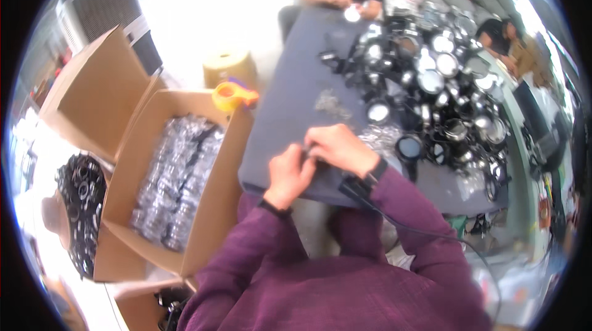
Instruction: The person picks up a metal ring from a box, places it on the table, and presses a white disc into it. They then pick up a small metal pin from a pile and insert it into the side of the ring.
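One small, dark piece [305,155] (blurred, mostly hidden) is held.

Free to pass beyond the left hand [288,177] and the right hand [342,146] at mid-frame, up along the bare strip of grey tabletop [280,90] toward the upper middle, with a small scatter of clear bits [333,105] at its right side. Blocked from upper middle to right of frame by a broad heap of round, shiny parts [431,81], and at the top by a co-worker's hands [340,0]. Walled off at left by an open carton [213,192] with raised flap [98,97] and orange tape dispenser [229,97], and crossed at lower right by a dark cable [425,232].
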The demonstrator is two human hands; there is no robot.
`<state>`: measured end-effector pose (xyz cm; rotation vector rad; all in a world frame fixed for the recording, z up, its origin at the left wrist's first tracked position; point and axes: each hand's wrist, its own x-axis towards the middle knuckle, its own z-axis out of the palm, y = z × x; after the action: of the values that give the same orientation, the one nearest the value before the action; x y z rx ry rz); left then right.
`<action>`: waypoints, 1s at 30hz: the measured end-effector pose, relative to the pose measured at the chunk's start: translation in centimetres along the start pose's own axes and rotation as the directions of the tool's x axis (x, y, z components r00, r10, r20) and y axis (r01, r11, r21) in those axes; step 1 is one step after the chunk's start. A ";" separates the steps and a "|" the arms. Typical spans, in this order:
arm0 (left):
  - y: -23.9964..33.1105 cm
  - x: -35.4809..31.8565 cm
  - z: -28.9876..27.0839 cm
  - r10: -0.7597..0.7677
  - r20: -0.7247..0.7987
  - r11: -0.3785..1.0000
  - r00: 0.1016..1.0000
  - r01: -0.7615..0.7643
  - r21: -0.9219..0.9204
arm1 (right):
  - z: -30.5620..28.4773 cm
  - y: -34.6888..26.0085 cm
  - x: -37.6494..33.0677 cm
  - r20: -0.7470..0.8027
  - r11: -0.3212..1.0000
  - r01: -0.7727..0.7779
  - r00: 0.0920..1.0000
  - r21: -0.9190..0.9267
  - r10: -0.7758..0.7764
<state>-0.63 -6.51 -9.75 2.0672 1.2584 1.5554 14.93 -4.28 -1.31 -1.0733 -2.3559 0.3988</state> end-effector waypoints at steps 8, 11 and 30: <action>0.0 -1.0 -0.3 0.005 0.101 1.000 0.995 -0.008 0.029 | 1.5 1.2 -3.3 -0.129 0.995 -0.040 0.990 0.090 0.052; 0.6 -1.1 -1.0 -0.101 0.124 0.995 0.987 0.101 0.001 | 1.8 0.2 -6.4 -0.309 0.922 -0.220 0.895 0.317 0.320; 3.2 -0.2 0.1 0.019 0.109 0.986 0.994 0.000 -0.166 | -8.1 1.1 -8.1 -0.376 0.524 0.008 0.707 0.852 0.600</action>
<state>0.99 -8.56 -7.80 2.0261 1.0451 1.4733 24.65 -9.36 2.18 -0.9332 -1.0759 0.9661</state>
